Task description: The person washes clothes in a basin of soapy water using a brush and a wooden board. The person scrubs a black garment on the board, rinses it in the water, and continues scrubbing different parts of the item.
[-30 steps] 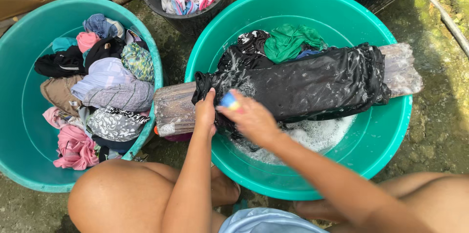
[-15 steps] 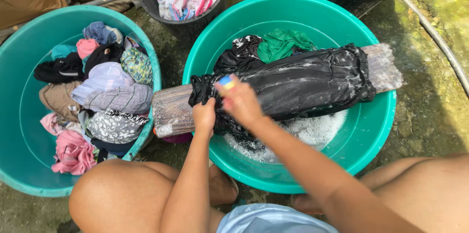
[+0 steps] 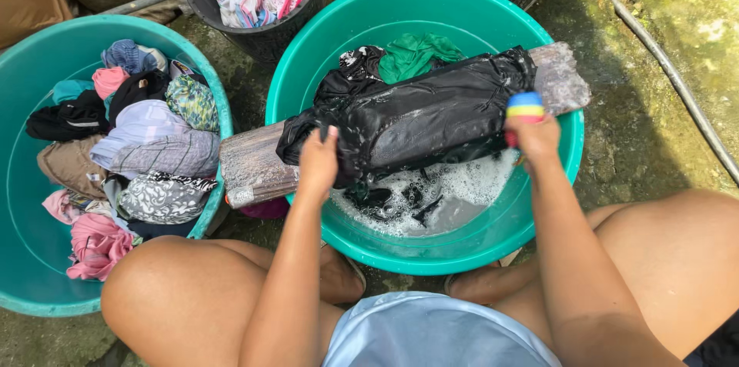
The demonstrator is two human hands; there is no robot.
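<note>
From my head view, the wooden board [image 3: 254, 167] spans the green basin [image 3: 339, 21] from eight to two o'clock, so the wet black garment [image 3: 431, 117] drapes over suds. My left hand [image 3: 318, 163] clamps the cloth's eight-o'clock end to pin it, arm straight. My right hand [image 3: 535, 136], at three o'clock, grips a striped scrub brush [image 3: 525, 108], wrist bent.
</note>
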